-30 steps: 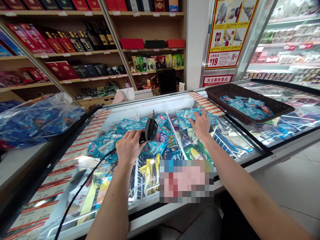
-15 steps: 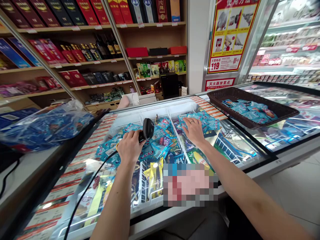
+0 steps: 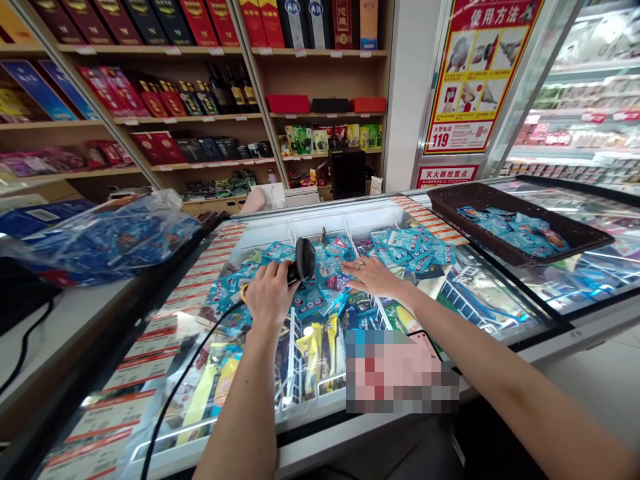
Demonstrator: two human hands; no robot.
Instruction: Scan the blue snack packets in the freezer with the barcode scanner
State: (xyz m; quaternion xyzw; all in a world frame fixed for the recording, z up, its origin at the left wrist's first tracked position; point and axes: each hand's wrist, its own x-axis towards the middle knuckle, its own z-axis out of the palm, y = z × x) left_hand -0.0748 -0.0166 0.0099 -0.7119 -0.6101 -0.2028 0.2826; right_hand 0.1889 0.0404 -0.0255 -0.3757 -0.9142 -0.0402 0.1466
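L hand (image 3: 270, 293) is wrapped round the handle of a black handheld barcode scanner (image 3: 305, 260), clamped on it, head up; its black cable (image 3: 180, 380) trails to the near L. R hand (image 3: 375, 277) is palm-down w/ fingers apart, nothing seen gripped, fingertips at the R edge of the L pile of blue snack pkts (image 3: 280, 252); can't tell if they touch. Scanner sits over that same pile, mid-scene on the glass-top chest freezer (image 3: 330, 213). 2nd pile of blue pkts (image 3: 417, 243) lies just beyond R hand, far R of it. Under the glass, near side: yellow-wrapped ice creams (image 3: 320, 347) btwn white wire dividers. Pixelated patch (image 3: 400, 373) covers something at the near edge. Price-label strip (image 3: 150, 360) runs along the L side. Far R, a dark brown woven tray (image 3: 585, 243) w/ more blue pkts; far L, a clear plastic bag (image 3: 115, 240) full of blue pkts. Far back: wooden shelves (image 3: 320, 63) w/ boxed bottles, plus a red/yellow "119" fire poster (image 3: 475, 87) to the R.
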